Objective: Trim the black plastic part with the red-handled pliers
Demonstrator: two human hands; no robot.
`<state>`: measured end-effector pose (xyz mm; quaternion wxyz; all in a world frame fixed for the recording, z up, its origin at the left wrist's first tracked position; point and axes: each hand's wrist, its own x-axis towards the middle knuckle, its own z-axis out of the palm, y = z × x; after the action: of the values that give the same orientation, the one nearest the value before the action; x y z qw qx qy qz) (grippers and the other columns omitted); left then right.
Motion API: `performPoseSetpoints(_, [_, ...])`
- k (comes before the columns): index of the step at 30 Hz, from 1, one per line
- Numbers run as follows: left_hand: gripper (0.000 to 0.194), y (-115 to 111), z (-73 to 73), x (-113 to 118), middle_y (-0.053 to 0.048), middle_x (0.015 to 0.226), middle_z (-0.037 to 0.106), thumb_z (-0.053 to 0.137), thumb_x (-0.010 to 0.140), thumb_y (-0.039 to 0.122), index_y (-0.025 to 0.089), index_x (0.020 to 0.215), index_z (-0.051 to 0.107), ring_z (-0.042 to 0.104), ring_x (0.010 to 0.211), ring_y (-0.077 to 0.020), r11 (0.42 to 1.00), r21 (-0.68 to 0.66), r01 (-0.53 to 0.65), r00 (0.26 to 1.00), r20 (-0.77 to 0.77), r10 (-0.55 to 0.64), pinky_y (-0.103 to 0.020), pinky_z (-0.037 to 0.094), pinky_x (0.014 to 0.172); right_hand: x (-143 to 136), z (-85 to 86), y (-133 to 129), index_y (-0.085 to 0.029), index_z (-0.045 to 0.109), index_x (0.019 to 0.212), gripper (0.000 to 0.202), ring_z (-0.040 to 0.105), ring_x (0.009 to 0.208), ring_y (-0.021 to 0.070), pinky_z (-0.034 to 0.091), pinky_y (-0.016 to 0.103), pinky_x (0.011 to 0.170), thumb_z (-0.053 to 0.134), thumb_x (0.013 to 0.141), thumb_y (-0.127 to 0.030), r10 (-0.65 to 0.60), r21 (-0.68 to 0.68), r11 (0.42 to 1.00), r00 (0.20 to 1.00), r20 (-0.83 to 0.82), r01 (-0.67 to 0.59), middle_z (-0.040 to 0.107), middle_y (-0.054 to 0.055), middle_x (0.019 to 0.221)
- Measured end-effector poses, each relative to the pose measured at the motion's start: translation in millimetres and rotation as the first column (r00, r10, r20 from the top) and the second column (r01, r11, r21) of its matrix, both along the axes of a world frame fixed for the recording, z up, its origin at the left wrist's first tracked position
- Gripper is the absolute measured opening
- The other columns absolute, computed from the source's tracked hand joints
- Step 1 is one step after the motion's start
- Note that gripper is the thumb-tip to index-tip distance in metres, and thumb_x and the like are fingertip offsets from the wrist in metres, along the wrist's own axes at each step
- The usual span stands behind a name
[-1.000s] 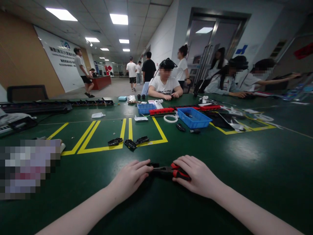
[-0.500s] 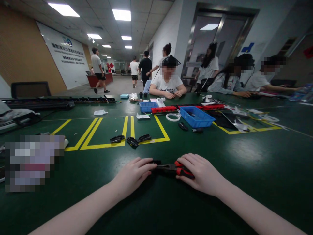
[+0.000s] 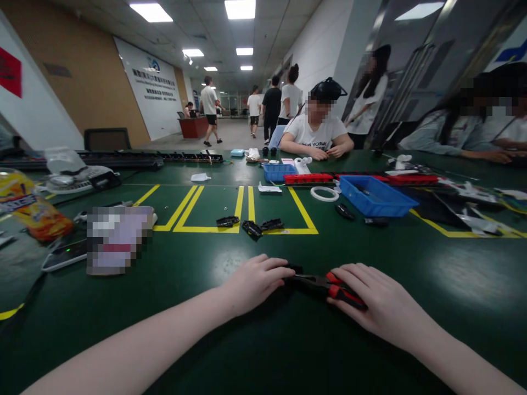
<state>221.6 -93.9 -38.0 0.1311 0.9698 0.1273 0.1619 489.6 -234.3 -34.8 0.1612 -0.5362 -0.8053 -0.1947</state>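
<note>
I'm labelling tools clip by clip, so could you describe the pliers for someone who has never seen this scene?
On the green table, find the near side, where two bare forearms reach in. The pliers sit between them, handles in the right grip, nose pointing at the left grip. Their red-and-black handles set them apart from the small black parts beyond.

The green counter [image 3: 263, 356] is marked with yellow lines [image 3: 206, 230] left of centre; three black parts [image 3: 252, 229] are laid near mid-frame, and a white ring [image 3: 325, 199] and larger blue bin [image 3: 382, 208] are placed right of centre.
</note>
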Motion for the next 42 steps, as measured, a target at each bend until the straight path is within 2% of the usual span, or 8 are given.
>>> performPoseSetpoints(6, [0.035, 0.5, 4.4, -0.8, -0.006, 0.141, 0.062, 0.057, 0.099, 0.015, 0.019, 0.134, 0.061, 0.064, 0.116, -0.0229, 1.0, -0.001, 0.0, 1.0, -0.015, -0.001, -0.039, 0.058, 0.096, 0.5, -1.6, 5.1, -0.015, 0.066, 0.114, 0.037, 0.071, 0.082, 0.0225, 0.059, 0.034, 0.068, 0.053, 0.096, -0.045, 0.031, 0.036, 0.999, 0.999, 0.025, -0.031, 0.073, 0.012, 0.099])
performPoseSetpoints(14, [0.034, 3.3, -1.1, -1.5, -0.006, 0.139, 0.063, 0.057, 0.1, 0.017, 0.019, 0.133, 0.061, 0.064, 0.115, -0.0223, 0.999, 0.046, 0.022, 1.0, 0.013, -0.022, -0.039, 0.058, 0.096, 8.6, 2.8, 5.1, -0.016, 0.067, 0.111, 0.034, 0.07, 0.081, 0.0237, 0.059, 0.036, 0.066, 0.053, 0.096, -0.043, 0.048, 0.025, 0.998, 0.998, 0.039, -0.049, 0.072, 0.013, 0.099])
performPoseSetpoints(20, [0.035, 2.4, 1.2, -1.4, -0.006, 0.141, 0.062, 0.056, 0.101, 0.019, 0.021, 0.135, 0.06, 0.065, 0.112, -0.0214, 0.998, 0.065, 0.015, 1.0, -0.014, -0.014, -0.038, 0.058, 0.094, 10.0, 3.7, 4.1, -0.017, 0.066, 0.111, 0.035, 0.07, 0.081, 0.0246, 0.06, 0.038, 0.066, 0.051, 0.097, -0.046, 0.027, -0.002, 1.0, 0.998, 0.051, -0.027, 0.072, 0.013, 0.1])
performPoseSetpoints(34, [0.028, 3.9, 2.4, -1.0, -0.007, 0.141, 0.061, 0.053, 0.103, 0.022, 0.021, 0.13, 0.06, 0.065, 0.113, -0.021, 0.999, 0.048, 0.012, 0.999, -0.031, -0.01, -0.038, 0.056, 0.096, 6.3, -3.4, 6.1, -0.022, 0.069, 0.112, 0.034, 0.069, 0.078, 0.0291, 0.057, 0.043, 0.063, 0.054, 0.094, -0.046, 0.04, 0.003, 0.999, 0.997, -0.06, -0.04, 0.072, 0.014, 0.098])
performPoseSetpoints(42, [0.029, 3.3, 0.9, -0.9, -0.006, 0.14, 0.062, 0.055, 0.101, 0.018, 0.019, 0.13, 0.06, 0.065, 0.113, -0.0213, 0.999, 0.05, 0.008, 1.0, -0.017, -0.007, -0.037, 0.056, 0.096, 5.3, -4.9, 7.9, -0.021, 0.067, 0.112, 0.036, 0.069, 0.081, 0.0274, 0.058, 0.041, 0.065, 0.053, 0.095, -0.049, 0.044, 0.0, 0.999, 0.998, -0.042, -0.044, 0.072, 0.013, 0.098])
